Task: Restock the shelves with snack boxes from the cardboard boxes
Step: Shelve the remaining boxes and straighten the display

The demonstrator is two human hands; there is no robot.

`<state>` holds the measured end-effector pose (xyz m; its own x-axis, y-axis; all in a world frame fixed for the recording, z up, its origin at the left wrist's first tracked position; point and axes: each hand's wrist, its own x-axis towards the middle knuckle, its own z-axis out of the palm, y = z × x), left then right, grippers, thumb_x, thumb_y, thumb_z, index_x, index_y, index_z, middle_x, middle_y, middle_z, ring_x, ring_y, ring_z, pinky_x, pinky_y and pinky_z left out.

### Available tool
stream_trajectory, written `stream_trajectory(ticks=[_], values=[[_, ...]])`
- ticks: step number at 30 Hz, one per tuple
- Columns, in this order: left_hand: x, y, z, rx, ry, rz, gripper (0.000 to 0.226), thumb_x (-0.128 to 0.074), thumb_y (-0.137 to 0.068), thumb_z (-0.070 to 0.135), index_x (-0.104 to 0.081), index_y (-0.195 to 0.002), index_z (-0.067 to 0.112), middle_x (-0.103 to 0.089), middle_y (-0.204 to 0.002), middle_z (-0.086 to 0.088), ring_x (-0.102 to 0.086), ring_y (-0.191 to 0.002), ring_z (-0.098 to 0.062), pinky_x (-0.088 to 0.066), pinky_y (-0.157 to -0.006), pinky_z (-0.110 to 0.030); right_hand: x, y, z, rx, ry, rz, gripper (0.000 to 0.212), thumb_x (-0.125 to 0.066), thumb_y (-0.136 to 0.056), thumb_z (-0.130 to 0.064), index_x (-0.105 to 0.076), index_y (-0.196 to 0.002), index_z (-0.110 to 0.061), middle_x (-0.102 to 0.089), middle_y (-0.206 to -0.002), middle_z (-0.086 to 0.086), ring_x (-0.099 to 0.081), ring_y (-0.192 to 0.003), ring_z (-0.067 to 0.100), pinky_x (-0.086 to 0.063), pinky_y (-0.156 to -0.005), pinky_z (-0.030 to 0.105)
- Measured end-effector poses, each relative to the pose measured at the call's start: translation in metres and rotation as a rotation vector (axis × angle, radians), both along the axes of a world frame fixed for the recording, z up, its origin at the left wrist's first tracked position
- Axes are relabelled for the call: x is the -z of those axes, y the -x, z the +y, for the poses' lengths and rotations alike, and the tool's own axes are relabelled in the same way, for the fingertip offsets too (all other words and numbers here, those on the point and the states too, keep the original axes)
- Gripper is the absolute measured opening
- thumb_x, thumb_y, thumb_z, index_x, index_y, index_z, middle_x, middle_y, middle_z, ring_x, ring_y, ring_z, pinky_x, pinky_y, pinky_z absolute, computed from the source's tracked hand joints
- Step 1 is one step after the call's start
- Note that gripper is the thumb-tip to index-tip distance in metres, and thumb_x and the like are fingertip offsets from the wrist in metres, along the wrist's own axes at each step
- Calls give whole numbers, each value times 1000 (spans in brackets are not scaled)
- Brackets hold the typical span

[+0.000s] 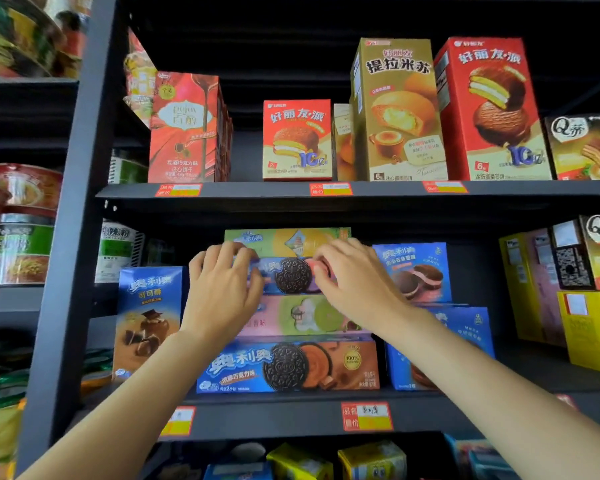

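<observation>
Two hands: left hand (222, 289) at 9 o'clock, right hand (354, 282) at 3 o'clock of the blue Oreo box (293, 276).
Fingers: curled over the box's ends, holding it.
Stack: box sits third of four.

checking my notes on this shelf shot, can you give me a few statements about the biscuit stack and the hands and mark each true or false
1. Both hands are on the same biscuit box. True: the left hand and the right hand touch the blue biscuit box with the dark round biscuit on its front.
2. That box is the bottom one of the stack. False: a pink and green box and a blue and orange box lie under it.
3. A green box lies above it. True.
4. The tall gold box stands on the same shelf as the stack. False: it stands on the shelf above.
5. The right hand holds a price tag. False: the price tags sit on the shelf edges.
</observation>
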<state>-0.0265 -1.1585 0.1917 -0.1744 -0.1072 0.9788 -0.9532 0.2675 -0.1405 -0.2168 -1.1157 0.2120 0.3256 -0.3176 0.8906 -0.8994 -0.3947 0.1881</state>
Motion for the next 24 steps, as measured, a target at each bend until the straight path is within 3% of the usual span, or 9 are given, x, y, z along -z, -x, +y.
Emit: stream_trajectory(ticks=[3,6,9,11,14,17,20,22,24], values=[[16,-4,14,125,-9,-227,29,-38,-79,30,-64,-81,16,-60,-83,0,-56,-78,-23,-40,-72,-34,12,-3,17,-174,-185,121,18,-49,-90,-16,-65,-93,-9,-63,-85,5,-52,-85,17,-43,-80,34],[23,-5,25,109,-237,-449,39,-33,-76,38,-67,-75,18,-62,-77,1,-59,-74,-24,-45,-67,-34,19,-9,22,-35,-435,284,15,-51,-88,-18,-63,-84,-9,-62,-80,10,-56,-78,27,-48,-71,38],[26,-6,32,8,-534,-490,78,-9,-68,58,-65,-109,23,-61,-109,0,-55,-104,-25,-44,-89,-37,28,-9,27,88,-577,370,18,-51,-91,-20,-50,-75,-11,-45,-72,4,-46,-79,24,-36,-56,29],[29,-8,36,27,-653,-437,85,-9,-65,66,-58,-122,27,-58,-120,3,-52,-112,-21,-43,-93,-34,32,-8,33,99,-587,373,13,-50,-92,-18,-52,-81,-11,-34,-66,-3,-40,-77,21,-24,-50,30],[28,-9,48,115,-772,-347,61,-35,-81,58,-55,-128,25,-58,-129,4,-52,-117,-18,-41,-99,-30,36,-10,42,60,-600,277,12,-55,-90,-19,-56,-92,-8,-46,-74,1,-42,-78,21,-24,-55,30],[24,-17,58,265,-870,-261,43,-58,-89,37,-54,-130,24,-49,-139,7,-42,-130,-8,-27,-103,-15,37,-10,47,50,-737,175,40,-65,-86,-31,-46,-117,-16,-51,-101,0,-45,-90,18,-35,-65,30],[28,-30,68,406,-965,-190,47,-66,-85,30,-54,-131,28,-49,-135,12,-39,-130,-2,-26,-103,-13,39,-9,48,49,-760,185,49,-72,-79,-35,-38,-111,-20,-44,-89,-10,-44,-91,17,-38,-68,30],[30,-38,69,447,-979,-130,50,-71,-81,26,-53,-129,27,-51,-127,13,-46,-121,-3,-32,-103,-17,39,-7,46,8,-702,150,50,-77,-74,-33,-40,-106,-20,-52,-99,-4,-47,-98,19,-42,-78,35],[28,-45,68,521,-977,-4,52,-76,-76,20,-52,-122,29,-57,-116,10,-57,-102,0,-42,-88,-10,33,-2,48,-79,-617,57,46,-79,-71,-29,-42,-97,-23,-56,-114,1,-50,-107,22,-42,-87,36]])
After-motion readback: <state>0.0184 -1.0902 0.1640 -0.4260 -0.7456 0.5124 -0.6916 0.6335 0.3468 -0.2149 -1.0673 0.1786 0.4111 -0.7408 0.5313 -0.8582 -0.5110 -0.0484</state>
